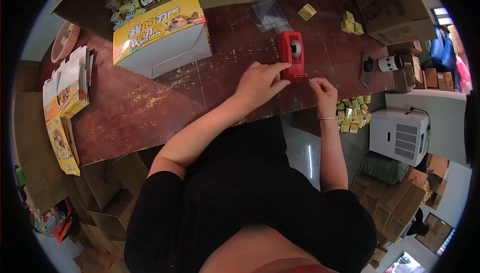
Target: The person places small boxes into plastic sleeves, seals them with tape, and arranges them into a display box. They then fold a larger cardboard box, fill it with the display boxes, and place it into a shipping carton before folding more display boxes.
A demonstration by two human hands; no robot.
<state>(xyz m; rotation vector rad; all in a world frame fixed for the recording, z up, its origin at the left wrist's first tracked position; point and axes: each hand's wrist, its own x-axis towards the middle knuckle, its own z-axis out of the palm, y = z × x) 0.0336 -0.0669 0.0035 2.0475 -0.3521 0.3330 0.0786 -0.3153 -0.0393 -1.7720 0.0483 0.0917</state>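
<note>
A red tape dispenser (285,48) with a pale roll stands near the table's front edge. My left hand (261,84) is beside it, thumb and index finger apart, their tips resting against its left side near the front end. Just right of the dispenser's front end, my right hand (324,92) is closed in a pinch; what lies between the fingertips is too small to make out. Clear plastic sheets (270,15) lie behind the dispenser. Left of them is a yellow and white display box (165,35).
Flat yellow cartons (67,98) and a pink basket (66,42) are at the left. Small yellow packs (350,24) lie back right, others (354,114) below the table edge. Open cardboard boxes (400,13) border the back. A patterned cup (390,63) stands right.
</note>
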